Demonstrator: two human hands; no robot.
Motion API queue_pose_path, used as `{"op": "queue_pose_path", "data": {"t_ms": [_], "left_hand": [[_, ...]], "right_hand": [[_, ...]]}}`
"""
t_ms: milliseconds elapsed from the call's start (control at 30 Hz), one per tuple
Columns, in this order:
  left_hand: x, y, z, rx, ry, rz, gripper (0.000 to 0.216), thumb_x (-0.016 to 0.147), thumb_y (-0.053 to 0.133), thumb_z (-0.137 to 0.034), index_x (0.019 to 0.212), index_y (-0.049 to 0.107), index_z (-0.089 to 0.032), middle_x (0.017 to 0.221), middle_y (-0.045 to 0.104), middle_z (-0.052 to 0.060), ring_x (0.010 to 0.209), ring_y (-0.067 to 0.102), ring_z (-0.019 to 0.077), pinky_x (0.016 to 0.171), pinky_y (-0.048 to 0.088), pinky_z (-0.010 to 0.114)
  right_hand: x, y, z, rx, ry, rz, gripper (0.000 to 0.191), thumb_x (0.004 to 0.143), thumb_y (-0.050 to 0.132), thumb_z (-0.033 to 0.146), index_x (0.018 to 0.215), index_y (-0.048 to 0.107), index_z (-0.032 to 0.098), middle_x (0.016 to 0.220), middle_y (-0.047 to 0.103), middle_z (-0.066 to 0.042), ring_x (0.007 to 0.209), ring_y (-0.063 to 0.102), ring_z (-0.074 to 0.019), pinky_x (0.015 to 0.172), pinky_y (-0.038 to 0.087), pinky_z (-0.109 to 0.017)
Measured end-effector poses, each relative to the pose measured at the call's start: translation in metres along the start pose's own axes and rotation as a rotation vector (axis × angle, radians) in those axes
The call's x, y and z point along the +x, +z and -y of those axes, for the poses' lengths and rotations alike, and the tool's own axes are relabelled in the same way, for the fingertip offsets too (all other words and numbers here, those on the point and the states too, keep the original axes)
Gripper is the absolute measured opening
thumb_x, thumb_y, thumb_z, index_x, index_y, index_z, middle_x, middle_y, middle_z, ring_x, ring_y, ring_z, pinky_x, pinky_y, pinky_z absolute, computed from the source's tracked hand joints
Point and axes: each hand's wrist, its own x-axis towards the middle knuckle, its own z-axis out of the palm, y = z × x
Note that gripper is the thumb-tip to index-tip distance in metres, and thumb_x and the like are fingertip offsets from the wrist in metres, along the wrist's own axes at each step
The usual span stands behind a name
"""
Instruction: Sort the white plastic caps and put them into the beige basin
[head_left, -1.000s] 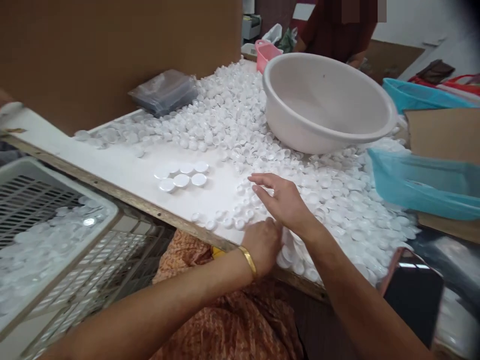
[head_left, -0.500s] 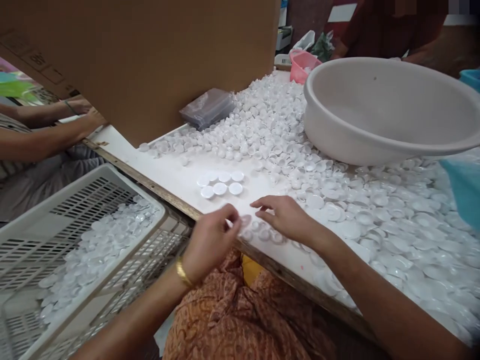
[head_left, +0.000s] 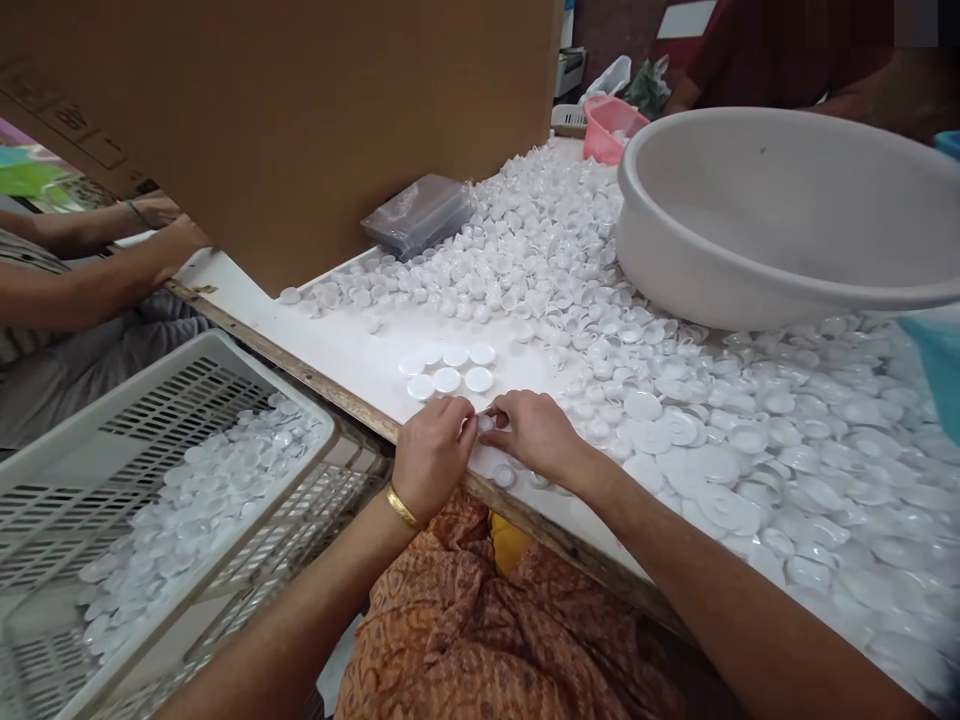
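Observation:
My left hand (head_left: 435, 448) is closed at the table's near edge, thumb and forefinger pinched together. Facing it, my right hand (head_left: 536, 430) has its fingertips closed on the same spot. Between the fingertips shows a small clear round plastic piece (head_left: 486, 423), mostly covered by the fingers. Just beyond my hands, several white plastic discs (head_left: 447, 380) lie flat in two short rows. Closer to the edge, beneath my right hand, are a few small clear round pieces (head_left: 504, 476).
Small white plastic pieces (head_left: 540, 240) are heaped across the table, under a large grey basin (head_left: 690, 270). A cardboard box (head_left: 337, 120), a clear-wrapped pack (head_left: 420, 215) and a pink basket (head_left: 606, 130) stand behind. A crate (head_left: 300, 460) holds more pieces at left, near another person's arms (head_left: 97, 270).
My right hand has moved left and closed its fingertips, meeting my left hand at the small clear piece. My left hand has shifted slightly up and right.

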Motion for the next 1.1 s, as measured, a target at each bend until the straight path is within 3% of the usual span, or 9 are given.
{"op": "queue_pose_path", "data": {"t_ms": [200,600,700,867,1000,1100], "left_hand": [[-0.006,0.013,0.0,0.08,0.214,0.015,0.015,0.087,0.043,-0.022,0.085,0.057,-0.016,0.081,0.062,0.005,0.079,0.055,0.0169,0.071,0.044,0.03],[0.008,-0.004,0.01,0.169,0.559,0.2,0.02,0.088,0.036,-0.013,0.089,0.056,-0.013,0.105,0.06,0.01,0.102,0.053,0.0188,0.088,0.047,0.033],[0.011,-0.006,0.011,0.197,0.574,0.275,0.021,0.088,0.036,-0.014,0.098,0.054,-0.014,0.104,0.06,0.01,0.098,0.055,0.0191,0.083,0.049,0.034],[0.011,-0.005,0.01,0.203,0.592,0.26,0.027,0.089,0.036,-0.015,0.11,0.052,-0.011,0.105,0.06,0.012,0.101,0.055,0.0211,0.084,0.05,0.035],[0.004,-0.002,0.009,0.173,0.56,0.224,0.029,0.088,0.035,-0.013,0.112,0.052,-0.01,0.11,0.059,0.014,0.106,0.054,0.0211,0.087,0.05,0.036],[-0.005,0.0,0.007,0.126,0.466,0.195,0.03,0.088,0.039,-0.019,0.114,0.051,-0.011,0.117,0.056,0.016,0.113,0.051,0.0221,0.093,0.048,0.038]], "right_hand": [[0.003,0.008,-0.007,-0.046,0.004,-0.038,0.021,0.077,0.056,0.04,0.078,0.059,0.02,0.079,0.064,-0.002,0.072,0.057,-0.0156,0.061,0.034,-0.025],[0.001,0.004,-0.006,-0.085,0.005,-0.038,0.026,0.078,0.056,0.044,0.082,0.059,0.019,0.084,0.065,-0.005,0.074,0.058,-0.0172,0.062,0.036,-0.026],[0.002,0.004,-0.006,-0.078,0.01,-0.037,0.024,0.079,0.055,0.042,0.083,0.059,0.019,0.084,0.065,-0.005,0.075,0.058,-0.0173,0.062,0.036,-0.026],[-0.003,-0.006,-0.003,-0.061,0.011,-0.019,0.032,0.079,0.058,0.04,0.1,0.058,0.016,0.091,0.065,-0.008,0.083,0.058,-0.0193,0.067,0.038,-0.028],[-0.014,-0.013,0.0,-0.219,-0.155,-0.102,0.019,0.085,0.05,0.025,0.098,0.06,0.015,0.096,0.064,-0.008,0.093,0.054,-0.0217,0.08,0.035,-0.034],[-0.023,-0.009,0.002,-0.315,-0.277,-0.109,0.024,0.087,0.04,0.014,0.099,0.061,0.012,0.099,0.064,-0.011,0.092,0.054,-0.0219,0.08,0.035,-0.036]]}}
